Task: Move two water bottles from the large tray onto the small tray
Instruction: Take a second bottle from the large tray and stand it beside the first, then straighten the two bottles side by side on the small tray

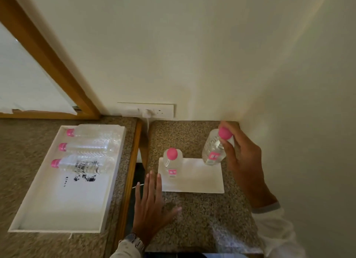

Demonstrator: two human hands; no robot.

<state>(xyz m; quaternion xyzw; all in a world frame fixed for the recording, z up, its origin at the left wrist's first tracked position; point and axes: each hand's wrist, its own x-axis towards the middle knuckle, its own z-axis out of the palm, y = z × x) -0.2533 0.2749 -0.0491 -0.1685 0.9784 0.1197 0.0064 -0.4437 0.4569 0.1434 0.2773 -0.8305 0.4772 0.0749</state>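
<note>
A small white tray (200, 180) lies flat on the right granite counter. One clear water bottle with a pink cap (172, 163) stands upright at its far left corner. My right hand (242, 157) grips a second pink-capped bottle (213, 150) by the neck, tilted, with its base at the tray's far right corner. My left hand (150, 202) hovers flat with fingers spread, just left of the small tray, holding nothing. The large white tray (48, 209) on the left counter holds three bottles lying on their sides (84, 148), caps pointing left.
A wooden strip and a dark gap (136, 180) separate the two counters. A wall socket with a white plug and cable (148, 111) sits behind. Walls close in at the back and right. A wood-framed mirror (38, 65) stands at the left.
</note>
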